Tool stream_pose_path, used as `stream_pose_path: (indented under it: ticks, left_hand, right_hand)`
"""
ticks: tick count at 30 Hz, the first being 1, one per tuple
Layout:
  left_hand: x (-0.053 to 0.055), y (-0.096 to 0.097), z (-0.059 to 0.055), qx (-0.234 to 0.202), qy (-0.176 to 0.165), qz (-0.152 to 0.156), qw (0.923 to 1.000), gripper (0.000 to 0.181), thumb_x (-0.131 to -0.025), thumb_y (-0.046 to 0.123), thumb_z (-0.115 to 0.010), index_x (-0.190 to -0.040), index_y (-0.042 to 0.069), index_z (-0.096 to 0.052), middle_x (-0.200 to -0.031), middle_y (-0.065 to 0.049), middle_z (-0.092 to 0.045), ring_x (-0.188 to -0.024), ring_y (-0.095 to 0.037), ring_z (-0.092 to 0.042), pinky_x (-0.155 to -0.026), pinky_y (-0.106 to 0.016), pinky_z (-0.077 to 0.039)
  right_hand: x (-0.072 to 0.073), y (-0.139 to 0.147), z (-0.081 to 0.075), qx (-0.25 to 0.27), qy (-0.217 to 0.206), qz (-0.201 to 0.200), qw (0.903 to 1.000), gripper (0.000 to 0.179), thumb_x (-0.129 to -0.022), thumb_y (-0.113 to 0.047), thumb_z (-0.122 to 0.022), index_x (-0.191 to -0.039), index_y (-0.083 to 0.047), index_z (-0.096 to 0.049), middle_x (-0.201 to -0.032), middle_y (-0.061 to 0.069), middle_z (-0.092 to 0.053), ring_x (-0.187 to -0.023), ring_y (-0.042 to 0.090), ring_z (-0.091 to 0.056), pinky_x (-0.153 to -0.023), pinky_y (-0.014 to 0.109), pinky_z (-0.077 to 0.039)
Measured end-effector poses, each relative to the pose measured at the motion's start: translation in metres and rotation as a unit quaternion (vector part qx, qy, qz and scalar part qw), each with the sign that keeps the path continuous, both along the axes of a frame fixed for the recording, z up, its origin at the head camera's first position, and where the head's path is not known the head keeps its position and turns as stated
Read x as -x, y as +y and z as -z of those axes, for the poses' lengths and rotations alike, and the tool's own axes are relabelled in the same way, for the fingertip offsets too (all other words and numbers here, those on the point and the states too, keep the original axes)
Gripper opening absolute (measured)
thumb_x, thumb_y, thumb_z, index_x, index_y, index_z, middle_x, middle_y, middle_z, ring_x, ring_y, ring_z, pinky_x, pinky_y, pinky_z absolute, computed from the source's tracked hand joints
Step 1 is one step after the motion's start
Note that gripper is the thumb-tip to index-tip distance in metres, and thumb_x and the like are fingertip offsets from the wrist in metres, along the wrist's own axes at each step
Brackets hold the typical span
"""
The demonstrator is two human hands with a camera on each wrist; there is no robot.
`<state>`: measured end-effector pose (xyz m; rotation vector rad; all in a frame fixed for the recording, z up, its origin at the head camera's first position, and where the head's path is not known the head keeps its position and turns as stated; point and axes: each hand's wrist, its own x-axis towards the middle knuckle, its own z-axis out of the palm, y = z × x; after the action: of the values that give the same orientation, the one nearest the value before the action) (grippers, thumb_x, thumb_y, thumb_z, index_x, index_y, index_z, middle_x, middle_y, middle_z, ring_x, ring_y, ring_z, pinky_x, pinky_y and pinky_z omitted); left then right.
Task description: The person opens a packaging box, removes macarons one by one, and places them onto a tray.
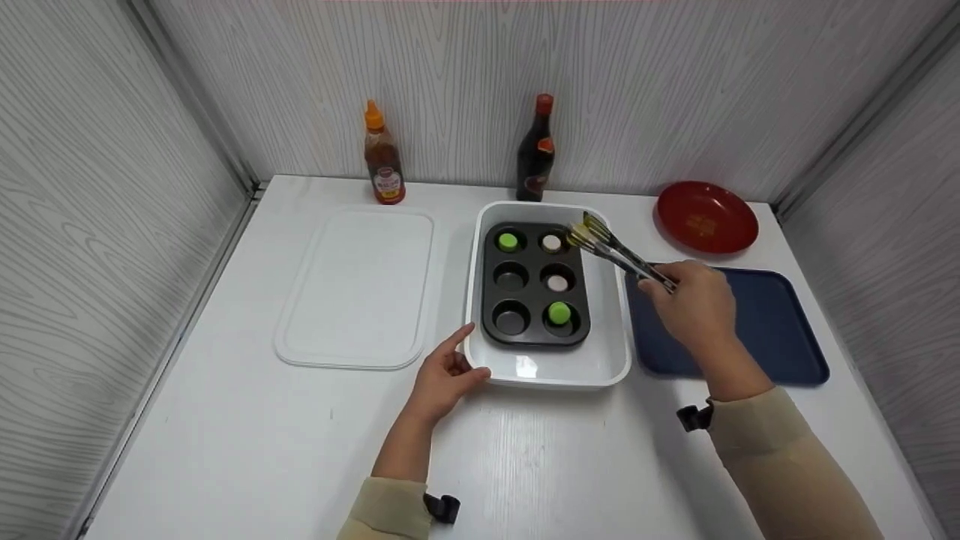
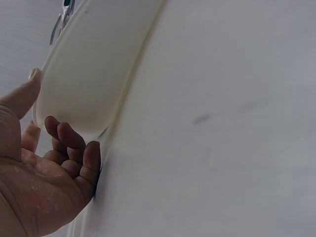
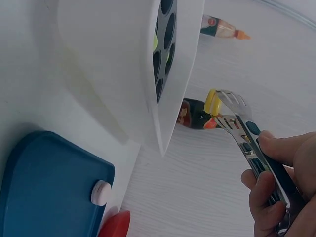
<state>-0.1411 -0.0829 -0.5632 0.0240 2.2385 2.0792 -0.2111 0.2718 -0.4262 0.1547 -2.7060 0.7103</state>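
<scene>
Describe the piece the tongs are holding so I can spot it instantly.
Find the white tub mid-table holding a dark muffin pan. Above the pan's far right corner, the tongs pinch a small yellow piece. It is the only yellow one; those in the cups are green or white.

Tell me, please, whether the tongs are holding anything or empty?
Holding something: the tongs, gripped by the right hand, pinch a small yellow piece at their tips above the white dish.

Tongs point(image 1: 619, 253): polished metal, shiny. Muffin tin point(image 1: 534, 284): dark metal, matt non-stick look. Tub point(image 1: 611, 367): white plastic, smooth, glossy inside. Lid point(image 1: 358, 287): white plastic, smooth, semi-matt. Tray point(image 1: 780, 330): blue plastic, matt. Plate point(image 1: 706, 216): red, lacquer-glossy. Table point(image 1: 247, 435): white, faint wood grain, slight sheen. Walls: pale printed wood grain, matt.
</scene>
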Motion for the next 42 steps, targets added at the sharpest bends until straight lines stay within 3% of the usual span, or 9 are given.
stream_pose_path:
  ticks: [5,12,27,33,42]
  left_hand:
    - [-0.001,-0.001,-0.001,0.002,0.005,0.002,1.0,0.081,-0.085,0.006,-0.088,-0.157,0.009,-0.051,-0.082,-0.003,-0.06,-0.075,-0.015,-0.054,-0.066,-0.024,-0.046]
    - [-0.001,0.0,-0.002,-0.005,0.001,0.0,1.0,0.081,-0.084,0.005,-0.088,-0.157,0.01,-0.052,-0.081,-0.003,-0.059,-0.076,-0.016,-0.053,-0.066,-0.025,-0.046]
    - [0.0,-0.001,-0.001,-0.008,0.012,-0.001,0.9999,0.081,-0.085,0.002,-0.087,-0.157,0.006,-0.051,-0.081,-0.004,-0.06,-0.075,-0.016,-0.053,-0.064,-0.024,-0.045]
    - [-0.001,0.0,-0.002,-0.007,0.013,-0.001,0.9999,0.081,-0.085,0.003,-0.087,-0.157,0.006,-0.051,-0.081,-0.004,-0.06,-0.075,-0.016,-0.053,-0.065,-0.024,-0.045]
    - [-0.001,0.0,0.0,0.006,0.014,0.001,0.9999,0.08,-0.085,0.005,-0.087,-0.157,0.007,-0.051,-0.081,-0.004,-0.06,-0.076,-0.016,-0.054,-0.066,-0.025,-0.046]
  right_hand:
    - [-0.001,0.018,-0.005,-0.001,0.008,0.019,0.9998,0.025,-0.095,-0.018,-0.081,-0.112,0.0,-0.081,-0.094,0.019,-0.077,-0.076,0.036,-0.066,-0.064,0.048,-0.047]
    - [-0.004,0.044,-0.009,-0.004,0.019,0.039,0.999,0.026,-0.097,-0.017,-0.079,-0.114,0.003,-0.079,-0.098,0.025,-0.075,-0.08,0.038,-0.067,-0.068,0.049,-0.048]
    - [-0.015,0.112,-0.02,-0.023,-0.024,0.114,0.9929,0.041,-0.102,-0.028,-0.072,-0.123,0.008,-0.074,-0.108,0.031,-0.072,-0.091,0.047,-0.066,-0.071,0.054,-0.045]
    - [-0.018,0.132,-0.016,-0.032,-0.036,0.129,0.9904,0.043,-0.103,-0.029,-0.071,-0.124,0.008,-0.072,-0.108,0.032,-0.071,-0.091,0.05,-0.065,-0.073,0.058,-0.046]
    - [-0.016,0.155,-0.006,-0.043,-0.056,0.139,0.9878,0.043,-0.102,-0.029,-0.07,-0.12,0.009,-0.073,-0.106,0.032,-0.071,-0.092,0.05,-0.064,-0.07,0.054,-0.045]
